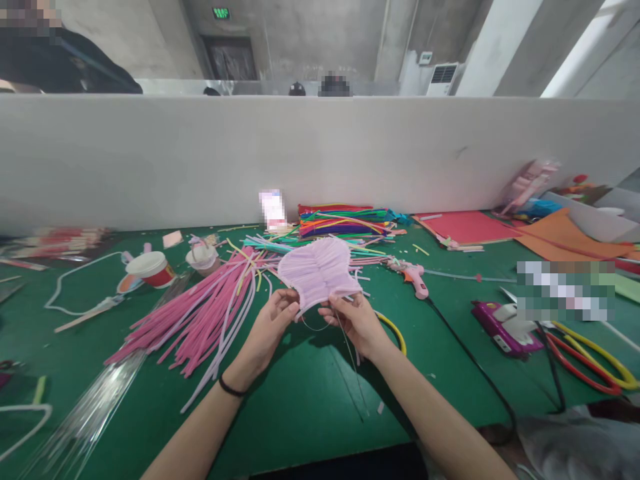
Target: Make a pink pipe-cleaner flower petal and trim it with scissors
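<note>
Between my hands is a pale lilac piece made of pipe cleaners [317,270], flat and wavy-edged, held up above the green table. My left hand [273,323] pinches its lower left corner between thumb and fingers. At the lower right edge, my right hand [357,320] grips it with closed fingers. Thin wires hang down from the piece near my right hand. A bundle of pink pipe cleaners [200,317] lies left of my left hand, with a few lilac ones alongside.
Colourful pipe cleaners [345,223] are heaped at the back by the white partition [320,153]. A pink glue gun [417,280] with a black cord lies to the right, near a purple tape dispenser [505,327] and scissors [590,360]. A white-and-red tub [153,270] stands left.
</note>
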The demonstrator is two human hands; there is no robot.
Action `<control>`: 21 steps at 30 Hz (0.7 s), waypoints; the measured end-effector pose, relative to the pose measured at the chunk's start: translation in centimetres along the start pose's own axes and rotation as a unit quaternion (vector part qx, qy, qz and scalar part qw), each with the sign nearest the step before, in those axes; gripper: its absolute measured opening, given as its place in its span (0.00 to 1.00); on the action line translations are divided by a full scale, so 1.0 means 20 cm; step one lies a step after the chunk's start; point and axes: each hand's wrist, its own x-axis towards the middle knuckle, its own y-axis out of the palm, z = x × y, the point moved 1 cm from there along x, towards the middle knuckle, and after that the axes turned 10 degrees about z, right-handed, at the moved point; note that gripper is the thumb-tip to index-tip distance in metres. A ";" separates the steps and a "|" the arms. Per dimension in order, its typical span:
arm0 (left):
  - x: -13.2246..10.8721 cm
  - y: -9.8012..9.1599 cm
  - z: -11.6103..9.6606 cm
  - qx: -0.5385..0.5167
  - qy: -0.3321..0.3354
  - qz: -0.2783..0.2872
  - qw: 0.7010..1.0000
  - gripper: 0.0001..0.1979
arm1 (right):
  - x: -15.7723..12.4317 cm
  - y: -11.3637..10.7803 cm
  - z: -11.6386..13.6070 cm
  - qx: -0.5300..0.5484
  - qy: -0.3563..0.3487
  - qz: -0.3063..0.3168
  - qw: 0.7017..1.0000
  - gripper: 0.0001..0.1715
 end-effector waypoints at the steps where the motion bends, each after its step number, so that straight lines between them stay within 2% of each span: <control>1: 0.00 0.00 0.00 0.015 -0.008 0.018 1.000 0.15 | 0.00 0.00 0.00 0.004 0.002 0.004 1.000 0.22; 4: 0.00 0.00 0.01 0.101 -0.019 0.070 0.992 0.13 | 0.00 0.00 0.01 0.004 -0.001 0.002 1.000 0.22; 6: 0.00 -0.01 0.00 0.143 -0.017 0.078 0.986 0.14 | -0.01 0.00 0.02 -0.007 -0.006 -0.004 1.000 0.22; 13: 0.00 -0.06 -0.02 0.191 -0.018 0.043 0.981 0.11 | -0.01 -0.01 0.04 -0.078 -0.051 -0.005 0.996 0.21; 21: 0.01 -0.05 -0.04 0.206 -0.030 0.009 0.978 0.12 | -0.01 0.00 0.04 -0.130 -0.072 -0.007 0.989 0.21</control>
